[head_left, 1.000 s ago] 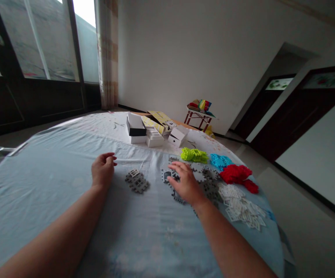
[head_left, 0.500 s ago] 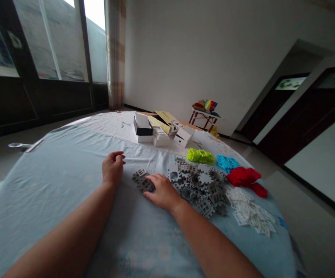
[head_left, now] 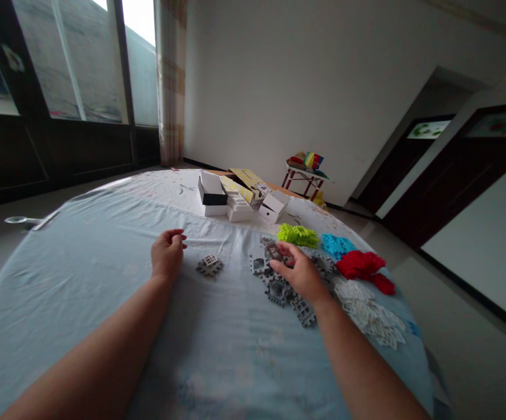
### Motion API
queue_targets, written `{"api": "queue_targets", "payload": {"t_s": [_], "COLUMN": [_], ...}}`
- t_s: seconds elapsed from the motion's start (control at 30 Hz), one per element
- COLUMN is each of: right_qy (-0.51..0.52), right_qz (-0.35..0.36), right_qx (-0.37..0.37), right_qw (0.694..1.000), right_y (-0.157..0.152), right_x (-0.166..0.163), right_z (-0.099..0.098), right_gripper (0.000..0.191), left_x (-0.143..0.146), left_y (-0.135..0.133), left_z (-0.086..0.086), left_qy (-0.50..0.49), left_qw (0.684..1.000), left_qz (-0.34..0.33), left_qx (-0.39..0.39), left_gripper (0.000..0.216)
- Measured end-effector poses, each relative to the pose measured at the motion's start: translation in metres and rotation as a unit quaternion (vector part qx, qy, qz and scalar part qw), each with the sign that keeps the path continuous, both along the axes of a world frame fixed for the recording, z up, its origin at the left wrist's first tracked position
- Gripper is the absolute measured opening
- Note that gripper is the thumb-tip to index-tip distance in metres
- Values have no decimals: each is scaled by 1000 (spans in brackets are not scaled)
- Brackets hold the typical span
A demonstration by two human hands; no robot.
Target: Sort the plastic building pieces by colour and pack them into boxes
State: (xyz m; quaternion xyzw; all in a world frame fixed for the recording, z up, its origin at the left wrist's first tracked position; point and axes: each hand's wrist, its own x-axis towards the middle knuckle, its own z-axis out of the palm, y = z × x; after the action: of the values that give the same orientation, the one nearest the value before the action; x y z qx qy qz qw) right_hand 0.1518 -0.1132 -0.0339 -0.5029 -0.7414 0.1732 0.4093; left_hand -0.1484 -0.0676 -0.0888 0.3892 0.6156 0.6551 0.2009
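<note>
Pale blue cloth [head_left: 217, 350] nearest. Heap of grey notched pieces [head_left: 278, 290] right of centre, partly hidden by the right hand [head_left: 299, 271]; thumb and fingers stand apart, grey showing between; cannot tell whether a piece is gripped. White flat pieces [head_left: 375, 315] farther right. Small grey cluster [head_left: 209, 268], pale piece on top, lies between the hands. Left hand [head_left: 168, 254] beside it, fingers curled; contents, if any, hidden. Beyond: red [head_left: 360, 265], blue [head_left: 337, 245], lime heaps [head_left: 297, 235]; then white boxes [head_left: 239, 214], yellow box [head_left: 248, 181].
</note>
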Motion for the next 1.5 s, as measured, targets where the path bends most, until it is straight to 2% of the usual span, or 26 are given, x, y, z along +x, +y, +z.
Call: {"api": "queue_targets", "payload": {"t_s": [0.13, 0.2, 0.27, 0.43, 0.53, 0.67, 0.83, 1.1, 1.17, 1.3, 1.5], "right_qy": [-63, -86, -96, -112, -151, -202, -214, -259, -275, -268, -228], "right_qz": [-121, -149, -141, -3, 54, 66, 77, 185, 190, 141, -6], "right_qx": [148, 201, 215, 128, 63, 10, 10, 57, 71, 87, 138], "right_qw": [980, 964, 962, 985, 985, 977, 974, 946, 940, 949, 964], "right_y": [16, 19, 19, 11, 10, 15, 19, -7, -12, -10, 12], "right_x": [42, 47, 36, -33, -76, -111, -124, -99, -89, -59, 4], "right_z": [7, 7, 6, -7, -20, -40, -46, -11, -2, 15, 28], "right_gripper": [43, 42, 42, 36, 45, 62, 49, 54, 54, 53, 46], "left_x": [-1, -1, -1, -1, -1, -1, 0, -1, -2, -3, -5], "left_y": [1, 1, 1, 2, 2, 2, 0, 1, 1, 1, 2], "left_z": [0, 0, 0, -1, -2, -2, 0, -1, -2, -3, -3], "left_qy": [-3, -4, -4, 0, 2, 2, 3, 3, 2, -1, -4], "left_qw": [1000, 1000, 1000, 1000, 1000, 1000, 1000, 1000, 1000, 1000, 1000], "left_qz": [3, 3, 3, 1, 1, 2, 0, 1, 2, 3, 1], "left_qx": [-3, -4, -4, -1, 2, 4, 1, 3, 6, 11, 13], "left_gripper": [27, 27, 27, 27, 27, 27, 27, 27, 27, 28, 28]}}
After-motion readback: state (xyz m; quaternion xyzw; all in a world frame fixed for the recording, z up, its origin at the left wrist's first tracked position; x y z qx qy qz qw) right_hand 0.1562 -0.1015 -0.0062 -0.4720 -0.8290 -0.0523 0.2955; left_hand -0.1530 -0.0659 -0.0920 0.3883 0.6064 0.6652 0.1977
